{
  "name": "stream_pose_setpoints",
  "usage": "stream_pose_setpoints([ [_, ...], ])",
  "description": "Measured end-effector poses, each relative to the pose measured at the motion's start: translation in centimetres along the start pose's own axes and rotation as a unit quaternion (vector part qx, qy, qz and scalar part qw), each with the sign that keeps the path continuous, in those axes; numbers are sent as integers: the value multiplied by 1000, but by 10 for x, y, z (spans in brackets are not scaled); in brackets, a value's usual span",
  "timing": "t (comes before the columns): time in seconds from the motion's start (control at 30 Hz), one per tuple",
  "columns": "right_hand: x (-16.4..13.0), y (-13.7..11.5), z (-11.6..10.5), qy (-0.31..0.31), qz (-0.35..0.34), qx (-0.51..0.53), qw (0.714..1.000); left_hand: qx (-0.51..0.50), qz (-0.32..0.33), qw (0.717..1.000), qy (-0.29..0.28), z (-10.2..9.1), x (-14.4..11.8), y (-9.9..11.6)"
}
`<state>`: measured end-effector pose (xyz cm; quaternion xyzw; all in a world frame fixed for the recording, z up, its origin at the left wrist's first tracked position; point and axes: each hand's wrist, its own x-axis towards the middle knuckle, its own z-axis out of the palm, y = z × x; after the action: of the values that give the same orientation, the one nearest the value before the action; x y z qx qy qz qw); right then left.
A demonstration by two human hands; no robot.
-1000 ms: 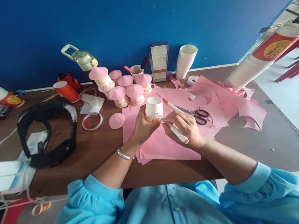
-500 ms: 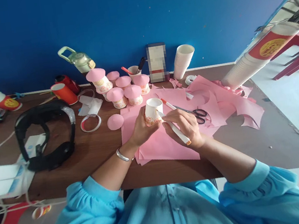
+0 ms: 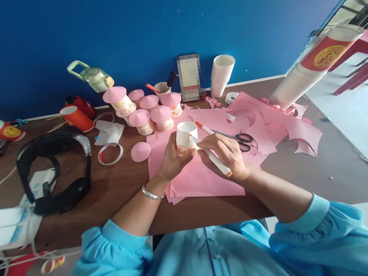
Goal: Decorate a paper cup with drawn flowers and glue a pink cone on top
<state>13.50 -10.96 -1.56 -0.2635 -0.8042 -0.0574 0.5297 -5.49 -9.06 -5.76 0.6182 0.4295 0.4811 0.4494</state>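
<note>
Near the middle of the frame the left hand (image 3: 173,160) wraps around a small paper cup (image 3: 186,138), fingers curled against its side and thumb pressed to the near wall, holding it tilted just above the pink paper (image 3: 197,180) that covers the centre of the table (image 3: 117,198). The cup is white with a reddish flower pattern near its base, and an orange line shows on its wall. The right hand (image 3: 226,154) pinches a white marker (image 3: 212,158) between thumb and fingers pressed close together; the tip meets the cup's side, and the orange end cap points toward the lower right. A second marker (image 3: 205,128) lies on the paper just behind the hands, next to black-handled scissors (image 3: 241,141).

Left of the cup a pink paper disc (image 3: 140,151) sits on the bare wood, and beyond it a tape ring (image 3: 110,153). Above the hands, a cluster of pink-topped cups (image 3: 147,111) stands near the blue wall. A stack of white cups (image 3: 221,76) leans in the upper centre-right, and a longer stack with a red band (image 3: 315,67) lies across the upper right. Black headphones (image 3: 54,171) rest at the left, with a green jug (image 3: 93,76) in the upper left.
</note>
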Motion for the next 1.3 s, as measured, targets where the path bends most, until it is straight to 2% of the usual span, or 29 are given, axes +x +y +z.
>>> stream_pose_setpoints([
  [0.23, -1, 3, 0, 13, 9, -13, 1000, -64, -27, 998, 1, 0, -1, 3],
  [0.43, 1, 5, -1, 13, 26, -4, 1000, -133, -27, 990, -44, -1, 0, 1],
  [0.63, 3, 5, -2, 21, 33, -3, 999, -205, -41, 974, -88, -1, -1, 4],
  [0.97, 2, 4, -5, 12, 45, -8, 999, -307, -86, 942, -108, -2, 0, 2],
  [1.13, 2, 3, -6, 14, 46, 7, 999, -318, -101, 933, -137, -3, -2, 5],
  [1.3, 3, 2, -5, 16, 52, 14, 998, -329, -116, 930, -118, -1, -2, 13],
])
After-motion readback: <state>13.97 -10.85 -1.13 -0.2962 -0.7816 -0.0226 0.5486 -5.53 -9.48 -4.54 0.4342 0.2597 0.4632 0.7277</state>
